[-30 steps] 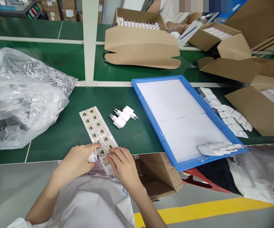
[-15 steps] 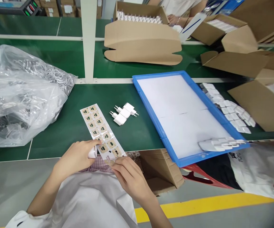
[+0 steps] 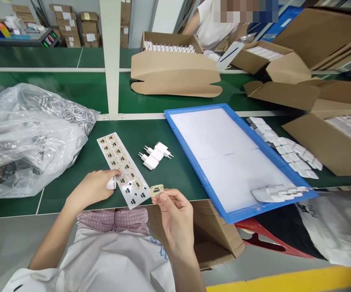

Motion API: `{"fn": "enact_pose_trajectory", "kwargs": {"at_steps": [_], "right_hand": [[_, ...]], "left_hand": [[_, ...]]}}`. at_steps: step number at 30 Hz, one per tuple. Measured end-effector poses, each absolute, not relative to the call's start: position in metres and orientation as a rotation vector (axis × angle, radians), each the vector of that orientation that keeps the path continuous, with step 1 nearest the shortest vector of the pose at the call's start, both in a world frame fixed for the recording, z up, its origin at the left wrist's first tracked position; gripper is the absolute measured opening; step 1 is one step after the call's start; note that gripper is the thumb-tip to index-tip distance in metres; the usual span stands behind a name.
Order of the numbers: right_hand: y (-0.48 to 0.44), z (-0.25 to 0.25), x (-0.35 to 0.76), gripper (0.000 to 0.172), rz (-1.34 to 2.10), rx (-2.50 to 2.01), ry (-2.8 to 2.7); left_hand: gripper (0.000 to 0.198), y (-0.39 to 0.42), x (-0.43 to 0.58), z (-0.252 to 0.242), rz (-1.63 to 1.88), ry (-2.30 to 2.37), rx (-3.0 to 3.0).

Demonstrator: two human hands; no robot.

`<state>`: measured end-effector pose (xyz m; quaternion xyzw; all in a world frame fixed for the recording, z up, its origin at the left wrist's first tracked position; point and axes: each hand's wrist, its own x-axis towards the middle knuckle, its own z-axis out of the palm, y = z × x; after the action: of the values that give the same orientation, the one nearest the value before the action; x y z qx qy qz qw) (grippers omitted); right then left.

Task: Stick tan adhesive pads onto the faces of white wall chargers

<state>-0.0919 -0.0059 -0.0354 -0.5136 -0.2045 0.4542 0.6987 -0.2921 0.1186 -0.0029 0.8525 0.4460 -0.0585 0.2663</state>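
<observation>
Bright, even indoor light, apparently from overhead, with soft shadows. Glare streaks the clear plastic bag [image 3: 35,134]; a faint sheen lies on the green table [image 3: 180,178]. White plugs [image 3: 155,156] run close to washed out (edges hold). The open carton [image 3: 222,229] below is dim inside. Middle fairly sharp, but the fine print on the sticker sheet [image 3: 126,165] is too small to read. Wide-angle stretch and smearing at the right edge; pixelated patch [image 3: 245,11] up top.
</observation>
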Motion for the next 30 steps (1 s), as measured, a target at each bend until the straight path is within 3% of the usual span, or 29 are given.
{"fn": "enact_pose_trajectory", "kwargs": {"at_steps": [5,10,25,30], "right_hand": [[0.003,-0.021,-0.102,0.029,1.081,-1.024,-0.439],[0.000,-0.005,-0.125,0.032,1.136,-0.948,-0.598],[-0.012,0.002,-0.141,0.038,1.045,-1.070,-0.779],[-0.015,0.003,-0.123,0.039,1.162,-1.018,-0.803]], "left_hand": [[0.032,0.101,-0.299,-0.012,0.514,1.120,2.017],[0.038,0.059,-0.286,-0.020,1.033,0.675,1.665],[0.050,0.058,-0.266,-0.011,1.242,0.508,1.545],[0.028,0.069,-0.281,-0.001,1.250,0.456,1.716]]}}
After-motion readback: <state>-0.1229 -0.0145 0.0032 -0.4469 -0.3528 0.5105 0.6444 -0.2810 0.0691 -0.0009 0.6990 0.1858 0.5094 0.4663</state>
